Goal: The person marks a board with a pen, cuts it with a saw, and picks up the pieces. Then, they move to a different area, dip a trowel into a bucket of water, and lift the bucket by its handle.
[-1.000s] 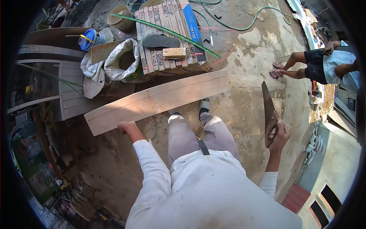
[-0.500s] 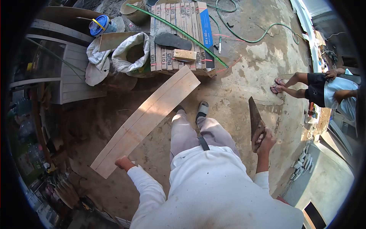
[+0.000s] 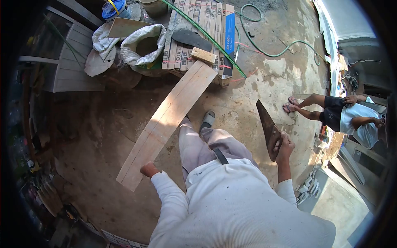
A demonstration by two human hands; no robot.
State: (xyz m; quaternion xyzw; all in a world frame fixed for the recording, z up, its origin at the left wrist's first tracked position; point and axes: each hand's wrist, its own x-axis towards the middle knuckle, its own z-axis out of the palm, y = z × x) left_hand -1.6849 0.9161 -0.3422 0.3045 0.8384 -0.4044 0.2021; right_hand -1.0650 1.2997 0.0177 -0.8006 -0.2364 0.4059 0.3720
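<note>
We carry a long pale plank (image 3: 167, 120) in the left hand (image 3: 149, 169) and a handsaw (image 3: 267, 127) in the right hand (image 3: 283, 145), standing on a rough concrete floor (image 3: 256, 91). Risks as we judge them: the plank is held at its near end only, so its weight hangs far ahead of the grip; if the far end, which lies over the edge of a stack of boxed tiles (image 3: 200, 31), slides off, the board could twist out of the fingers and drop toward our sandalled foot (image 3: 207, 119). A small wood block (image 3: 203, 55) sits just beside that far end and could be knocked loose. The saw points blade up and forward, away from our body, yet another person (image 3: 339, 115) stands off to the right, well apart for now; a swing that way would bring the teeth toward them. A green hose (image 3: 285, 49) loops across the floor ahead and could catch a foot. Left grip: fingers wrapped shut around the plank's near edge, close to the corner. Right grip: clamped fully around the saw's handle, knuckles outward. Open white sacks (image 3: 142, 47) and a dark sandal sole (image 3: 191, 39) lie near the tiles, clear of the plank.
</note>
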